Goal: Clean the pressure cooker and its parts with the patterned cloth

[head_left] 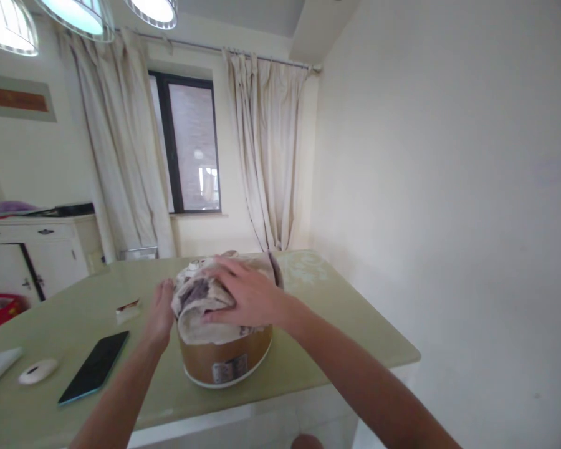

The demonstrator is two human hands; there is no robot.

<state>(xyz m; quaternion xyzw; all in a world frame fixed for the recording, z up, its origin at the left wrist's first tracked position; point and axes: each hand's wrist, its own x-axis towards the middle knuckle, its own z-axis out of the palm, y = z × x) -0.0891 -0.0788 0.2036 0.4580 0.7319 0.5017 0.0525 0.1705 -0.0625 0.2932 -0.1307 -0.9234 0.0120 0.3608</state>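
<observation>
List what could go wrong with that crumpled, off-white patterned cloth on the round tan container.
The cloth bulges above the container and hangs over its front, so it might slip off if the right hand lifts.
The container stands near the front edge of the glossy pale-green table; a hard pull toward the person could bring it off.
The flat black rectangular phone lies beside the left forearm, which might knock it.

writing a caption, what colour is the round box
The box is tan with a white bottom rim; head view.
</observation>
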